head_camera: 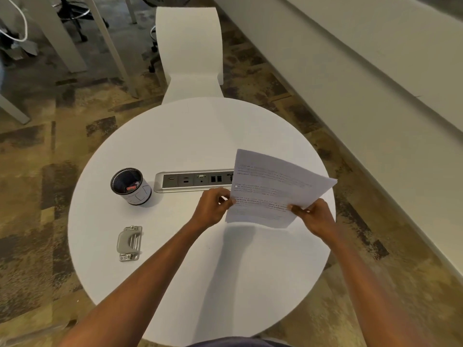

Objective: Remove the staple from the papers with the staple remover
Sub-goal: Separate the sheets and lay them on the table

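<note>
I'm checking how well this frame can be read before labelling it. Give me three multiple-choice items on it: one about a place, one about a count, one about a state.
1. Where does the grey staple remover lie?
A. on the white table, left of the arms
B. inside the cup
C. on the chair

2. How many hands hold the papers?
A. none
B. one
C. two

3. How are the papers placed?
A. flat on the table
B. lifted above the table
C. rolled in the cup

Answers:
1 A: it rests on the tabletop, nearer the person than the cup.
2 C: the left hand and the right hand each pinch an edge.
3 B: their shadow falls on the table beneath them.
</note>
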Tool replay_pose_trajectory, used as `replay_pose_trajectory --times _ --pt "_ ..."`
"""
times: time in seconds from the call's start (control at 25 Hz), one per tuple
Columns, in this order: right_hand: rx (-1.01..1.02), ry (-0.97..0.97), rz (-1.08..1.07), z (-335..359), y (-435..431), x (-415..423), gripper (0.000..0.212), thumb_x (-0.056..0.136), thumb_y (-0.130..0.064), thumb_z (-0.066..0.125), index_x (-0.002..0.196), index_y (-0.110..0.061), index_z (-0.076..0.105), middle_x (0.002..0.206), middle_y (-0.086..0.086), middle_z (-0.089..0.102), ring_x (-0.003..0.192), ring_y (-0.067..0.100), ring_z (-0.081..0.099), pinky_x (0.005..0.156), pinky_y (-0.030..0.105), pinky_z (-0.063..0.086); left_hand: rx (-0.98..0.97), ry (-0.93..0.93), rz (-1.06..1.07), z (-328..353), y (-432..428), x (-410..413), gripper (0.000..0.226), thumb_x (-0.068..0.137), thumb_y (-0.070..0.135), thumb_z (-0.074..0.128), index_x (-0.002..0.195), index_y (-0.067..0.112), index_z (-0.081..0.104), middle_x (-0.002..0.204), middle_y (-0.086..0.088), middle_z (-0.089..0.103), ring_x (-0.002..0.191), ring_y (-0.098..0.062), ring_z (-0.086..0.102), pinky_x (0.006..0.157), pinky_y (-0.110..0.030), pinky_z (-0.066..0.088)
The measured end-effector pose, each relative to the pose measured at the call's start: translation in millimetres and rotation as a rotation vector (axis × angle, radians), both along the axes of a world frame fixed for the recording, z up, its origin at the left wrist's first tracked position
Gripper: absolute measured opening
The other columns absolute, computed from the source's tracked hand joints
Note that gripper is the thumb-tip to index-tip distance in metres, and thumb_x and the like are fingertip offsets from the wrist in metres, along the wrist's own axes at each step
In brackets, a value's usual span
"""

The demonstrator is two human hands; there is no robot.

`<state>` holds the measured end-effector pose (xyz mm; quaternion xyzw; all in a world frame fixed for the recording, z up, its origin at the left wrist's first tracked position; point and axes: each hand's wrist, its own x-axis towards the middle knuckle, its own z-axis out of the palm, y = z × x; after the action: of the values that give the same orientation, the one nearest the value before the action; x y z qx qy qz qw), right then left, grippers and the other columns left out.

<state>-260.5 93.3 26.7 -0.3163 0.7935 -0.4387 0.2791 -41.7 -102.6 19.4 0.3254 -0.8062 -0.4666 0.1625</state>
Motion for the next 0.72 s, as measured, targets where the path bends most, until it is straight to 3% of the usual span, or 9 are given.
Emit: replay_pose_trajectory --times 0.08,0.2,0.36,0.52,0.64,0.72 --pt "0.068 0.044 0.042 -15.1 7.3 7.6 0.019 0.083 -0.013 0.074 0.102 -0.011 0.073 0.096 -0.005 0.070 0.084 0.015 0.062 0.067 0.009 0.047 -0.005 -0.031 0.013 -8.0 5.1 2.1 0.015 0.087 0.016 0.068 0.098 0.009 0.074 0.094 0.001 0.074 0.068 -0.006 0.063 0.066 -0.020 0.056" --pt "0.057 0.087 0.019 -24.0 11.5 11.6 0.025 0.086 -0.014 0.071 0.110 -0.006 0.072 0.103 -0.003 0.068 0.087 0.013 0.063 0.065 0.002 0.045 -0.031 -0.020 0.044 -12.8 10.4 2.5 0.015 0.088 0.014 0.067 0.095 0.003 0.074 0.086 -0.010 0.075 0.061 -0.011 0.062 0.065 -0.033 0.057" --pt "0.021 0.052 0.008 -23.8 10.2 4.0 0.020 0.086 -0.014 0.071 0.105 -0.008 0.075 0.099 -0.004 0.071 0.080 0.013 0.068 0.063 0.004 0.048 -0.001 -0.013 0.063 -11.4 8.0 1.3 0.015 0.088 0.015 0.067 0.098 0.006 0.075 0.081 -0.002 0.074 0.055 0.001 0.060 0.060 -0.022 0.054" --pt "-0.004 -0.109 0.026 -24.0 12.4 9.9 0.023 0.089 -0.015 0.067 0.111 -0.011 0.072 0.108 0.000 0.072 0.091 0.011 0.069 0.071 0.006 0.052 0.008 -0.002 0.121 -9.8 18.2 -4.3 0.012 0.088 0.010 0.066 0.092 0.003 0.075 0.076 -0.002 0.072 0.057 -0.007 0.058 0.058 -0.022 0.050" --pt "-0.145 -0.246 -0.064 -7.6 11.8 5.8 0.020 0.089 -0.013 0.068 0.104 -0.025 0.073 0.099 -0.010 0.076 0.090 0.007 0.073 0.070 0.014 0.056 0.099 0.121 0.225 -0.6 20.8 -16.0 0.009 0.086 0.009 0.068 0.092 0.007 0.074 0.076 0.000 0.073 0.059 -0.005 0.063 0.058 -0.018 0.054" --pt "-0.174 -0.285 -0.117 -0.8 17.6 0.2 0.019 0.088 -0.014 0.068 0.102 -0.025 0.074 0.094 -0.010 0.078 0.084 0.008 0.074 0.066 0.018 0.058 0.222 0.147 0.274 1.4 25.0 -25.3 0.008 0.084 0.006 0.070 0.087 0.012 0.073 0.073 -0.003 0.073 0.059 -0.008 0.064 0.056 -0.022 0.055"
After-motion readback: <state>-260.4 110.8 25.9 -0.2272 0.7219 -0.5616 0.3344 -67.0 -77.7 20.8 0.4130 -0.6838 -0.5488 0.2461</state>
